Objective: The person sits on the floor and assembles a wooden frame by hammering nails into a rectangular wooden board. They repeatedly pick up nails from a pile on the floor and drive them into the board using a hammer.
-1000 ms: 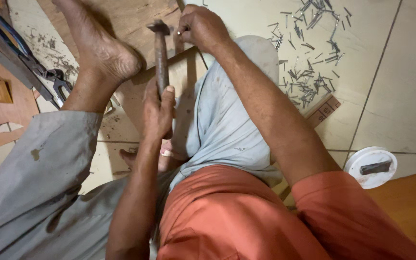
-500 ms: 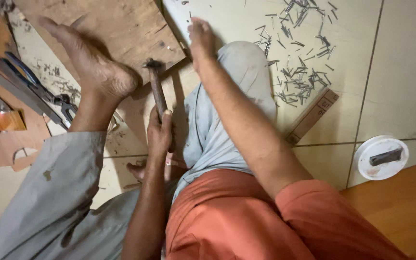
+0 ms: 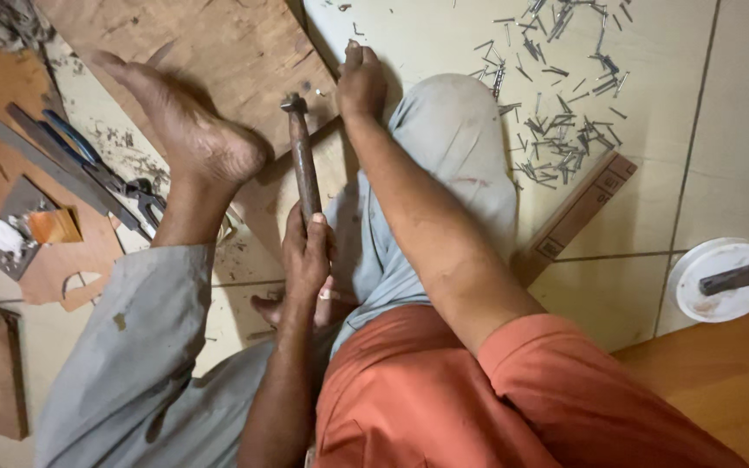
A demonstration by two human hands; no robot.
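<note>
My left hand (image 3: 305,256) is shut around the wooden handle of a hammer (image 3: 303,165). The hammer's metal head rests on the near edge of a brown plywood board (image 3: 218,61) on the floor. My right hand (image 3: 361,82) lies just right of the hammer head, back up, with its fingertips pressed down at the board's edge. What they hold, if anything, is hidden. My bare foot (image 3: 192,139) presses on the board to the left of the hammer.
Several loose nails (image 3: 565,113) lie scattered on the tiles at upper right, beside a narrow wooden strip (image 3: 574,217). A white lid (image 3: 695,299) holding a dark block sits at right. Blue-handled pliers (image 3: 97,169), metal strips and wood offcuts lie at left.
The hammer head has dropped away from the right hand's fingers onto the board's edge. My right hand has stretched forward and flattened at the board edge. The view has tilted.
</note>
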